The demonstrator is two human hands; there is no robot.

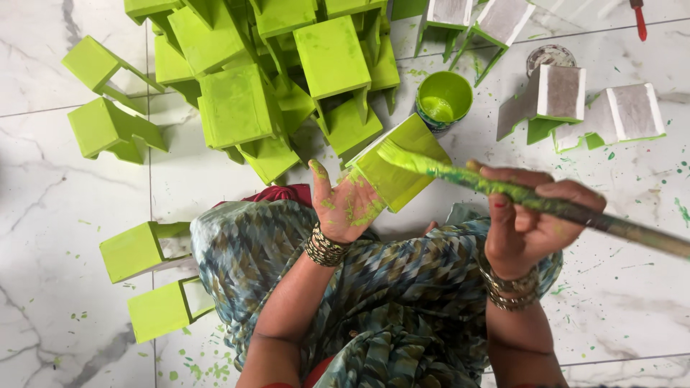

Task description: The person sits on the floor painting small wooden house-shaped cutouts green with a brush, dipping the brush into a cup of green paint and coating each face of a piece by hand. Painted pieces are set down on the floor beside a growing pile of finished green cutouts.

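Painting step: left hand (350, 208) cradling green block (397, 167) at frame centre; right hand (528, 223) gripping paintbrush (503, 190), bristles apparently stroking its top; paint cup (443, 98) beyond

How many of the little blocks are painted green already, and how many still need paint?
Mostly done: a big pile of green blocks fills the floor, with two more by the knee. In hand: the left hand holds a block while the right hand strokes it with the brush, near the paint pot. Left: about four grey-topped blocks at upper right.
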